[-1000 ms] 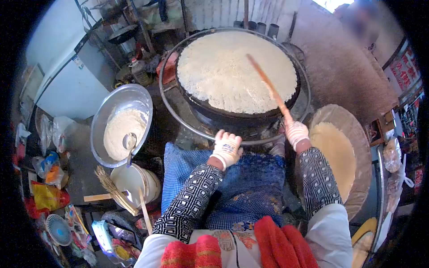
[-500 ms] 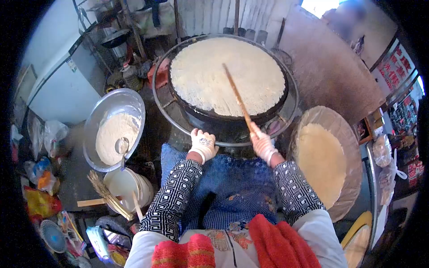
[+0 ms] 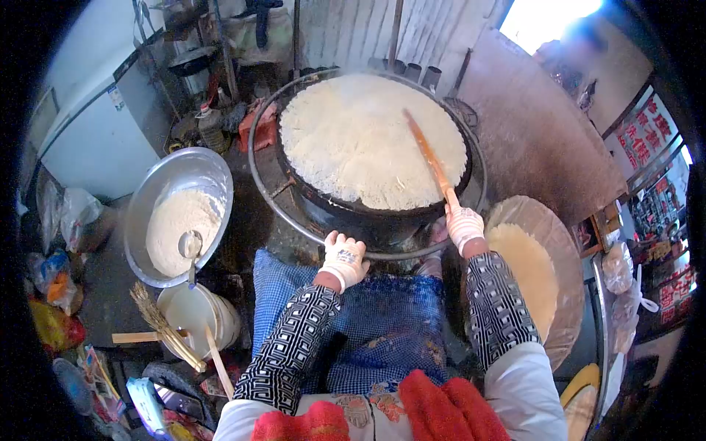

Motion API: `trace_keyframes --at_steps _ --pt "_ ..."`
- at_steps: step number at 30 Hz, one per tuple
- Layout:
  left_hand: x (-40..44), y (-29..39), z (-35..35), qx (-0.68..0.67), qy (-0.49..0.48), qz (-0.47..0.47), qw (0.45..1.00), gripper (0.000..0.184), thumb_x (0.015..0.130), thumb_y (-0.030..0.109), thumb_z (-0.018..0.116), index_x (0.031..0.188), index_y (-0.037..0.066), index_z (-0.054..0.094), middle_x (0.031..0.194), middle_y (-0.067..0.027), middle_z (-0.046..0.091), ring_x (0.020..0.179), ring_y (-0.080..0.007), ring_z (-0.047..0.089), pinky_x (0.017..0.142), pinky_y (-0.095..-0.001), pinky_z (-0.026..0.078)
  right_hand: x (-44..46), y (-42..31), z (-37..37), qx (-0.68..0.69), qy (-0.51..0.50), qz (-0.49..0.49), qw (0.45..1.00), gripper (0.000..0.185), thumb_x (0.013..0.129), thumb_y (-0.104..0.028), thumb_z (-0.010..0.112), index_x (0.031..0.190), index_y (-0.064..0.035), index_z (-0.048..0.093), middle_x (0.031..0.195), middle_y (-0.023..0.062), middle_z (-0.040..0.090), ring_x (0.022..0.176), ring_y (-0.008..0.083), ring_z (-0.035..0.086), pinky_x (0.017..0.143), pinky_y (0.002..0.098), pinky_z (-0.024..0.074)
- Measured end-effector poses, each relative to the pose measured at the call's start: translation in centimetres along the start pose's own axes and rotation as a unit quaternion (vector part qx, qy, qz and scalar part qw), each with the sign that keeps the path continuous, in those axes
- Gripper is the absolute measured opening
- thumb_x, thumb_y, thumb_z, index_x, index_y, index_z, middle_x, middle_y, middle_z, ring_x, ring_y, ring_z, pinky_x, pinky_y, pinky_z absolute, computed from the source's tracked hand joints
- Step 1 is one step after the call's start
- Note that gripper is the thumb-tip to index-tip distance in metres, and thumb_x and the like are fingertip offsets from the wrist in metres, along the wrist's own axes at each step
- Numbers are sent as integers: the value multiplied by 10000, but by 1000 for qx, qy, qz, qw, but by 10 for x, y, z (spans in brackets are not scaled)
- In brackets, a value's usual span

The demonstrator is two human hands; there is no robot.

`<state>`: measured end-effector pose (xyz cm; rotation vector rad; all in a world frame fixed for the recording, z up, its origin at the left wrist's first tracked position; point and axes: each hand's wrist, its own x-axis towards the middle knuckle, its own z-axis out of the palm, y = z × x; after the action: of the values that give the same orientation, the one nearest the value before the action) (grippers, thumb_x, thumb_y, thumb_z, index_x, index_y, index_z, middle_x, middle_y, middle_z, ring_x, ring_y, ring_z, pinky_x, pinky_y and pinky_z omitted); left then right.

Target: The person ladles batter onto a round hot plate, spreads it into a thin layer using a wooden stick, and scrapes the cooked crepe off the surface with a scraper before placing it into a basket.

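Observation:
A large pale pancake (image 3: 360, 143) covers the round black griddle (image 3: 346, 213) in front of me. My right hand (image 3: 465, 228), in a whitish glove, is closed around a long flat wooden spatula (image 3: 428, 154). Its blade lies over the right part of the pancake, pointing away from me. My left hand (image 3: 344, 260), gloved too, has its fingers curled over the metal ring (image 3: 252, 165) that circles the griddle. To the right, below my right hand, a wide plastic-lined basket (image 3: 568, 287) holds pale round pancakes (image 3: 526, 268).
At left stands a metal basin (image 3: 140, 242) of batter (image 3: 176, 228) with a ladle (image 3: 190, 245) in it. Below it, a white bucket (image 3: 226, 323) carries a straw brush (image 3: 158, 316) and wooden sticks. A white freezer (image 3: 95, 147) and another person (image 3: 573, 62) are further off.
The spatula has moved right across the pancake, with my right hand shifting right and a little forward. My left hand stays at the ring. The view has shifted slightly, and steam shows at the far edge.

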<state>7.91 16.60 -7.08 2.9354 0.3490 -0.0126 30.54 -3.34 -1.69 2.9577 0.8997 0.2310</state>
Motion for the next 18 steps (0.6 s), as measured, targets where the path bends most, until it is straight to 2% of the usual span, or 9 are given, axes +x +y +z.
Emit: trace_keyframes --at_steps 3,5,6,7,10,12,14,15,18 --pt "0 -11 1 12 1 -5 1000 347 772 410 685 945 110 680 982 -118 650 1091 -324 542 1094 -520 245 -40 -32 -22 83 -24 -112 990 679 900 -165 509 1504 -256 213 815 173 682 717 358 668 637 476 504" --pt "0 -23 4 23 17 0 1000 323 734 409 711 914 142 690 952 -94 657 1081 -301 547 1097 -504 244 -69 -47 -4 51 -108 -161 980 748 863 -140 523 1521 -243 181 848 164 689 719 357 670 634 470 514" --pt "0 -29 0 37 -7 -6 999 326 727 416 716 918 152 694 963 -88 661 1083 -297 547 1099 -503 240 -71 -41 7 41 -118 -136 983 780 843 -131 537 1525 -232 171 847 164 691 729 356 673 635 466 521" --pt "3 -35 -8 54 -23 -14 998 329 721 423 721 921 163 697 973 -82 665 1084 -294 547 1102 -502 235 -71 -24 16 47 -61 -163 984 787 856 -154 542 1530 -224 141 811 172 687 699 346 674 620 462 522" --pt "2 -56 -9 75 -16 -48 996 335 690 415 751 964 224 726 1013 -56 677 1092 -282 540 1124 -535 189 -46 8 32 6 -76 -47 996 670 943 -237 474 1521 -218 137 731 179 677 619 342 659 579 460 516" --pt "6 -69 -11 76 -7 -79 994 314 675 405 764 962 277 747 1021 -30 673 1102 -282 530 1132 -579 140 -29 33 40 14 -51 -18 998 572 971 -269 416 1499 -219 200 758 200 673 670 372 660 609 499 506" --pt "4 -76 -25 112 -18 -110 988 310 686 378 753 964 242 749 1098 -72 636 1185 -313 487 1128 -609 113 -19 40 43 33 -56 7 998 532 985 -298 364 1490 -217 216 828 233 674 754 397 663 677 531 500" --pt "2 -79 -32 122 -16 -126 984 293 705 358 738 967 227 748 1139 -91 615 1227 -326 461 1125 -619 106 -15 31 50 68 -27 32 997 500 988 -274 415 1471 -196 311 809 244 653 704 395 648 671 467 520" --pt "3 -106 -8 145 125 -144 971 348 765 182 631 1108 120 627 1301 -122 505 1314 -350 375 1122 -620 110 -27 2 94 393 87 30 915 433 973 -162 536 1403 -179 484 865 91 674 670 200 568 653 296 499"
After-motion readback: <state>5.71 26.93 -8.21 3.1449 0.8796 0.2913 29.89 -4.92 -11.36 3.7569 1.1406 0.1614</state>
